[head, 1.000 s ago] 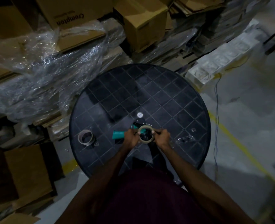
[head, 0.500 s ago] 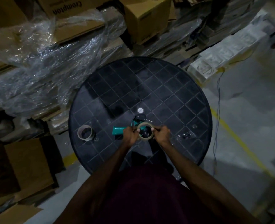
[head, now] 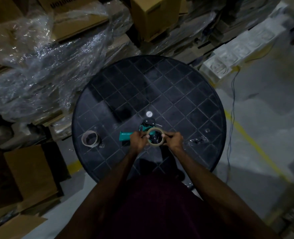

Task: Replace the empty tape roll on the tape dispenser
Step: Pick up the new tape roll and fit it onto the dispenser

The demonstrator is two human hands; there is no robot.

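A teal-handled tape dispenser (head: 125, 136) lies on the round black table (head: 168, 94), its handle pointing left. A thin pale roll ring (head: 155, 130) sits over the dispenser's black hub. My left hand (head: 139, 139) pinches the ring's left side and my right hand (head: 173, 140) pinches its right side. Whether the ring is seated on the hub or lifted off it I cannot tell. A second roll of tape (head: 89, 139) stands alone near the table's left edge.
A small white disc (head: 149, 114) lies on the table beyond the dispenser. Plastic-wrapped cartons (head: 44, 66) are piled to the left and behind. Foam blocks (head: 229, 54) and a thin cable (head: 231, 118) lie on the floor at right. A brown box (head: 29, 169) sits at lower left.
Both hands stay on the ring over the hub with little movement. The camera has tilted slightly, so the table sits lower in view.
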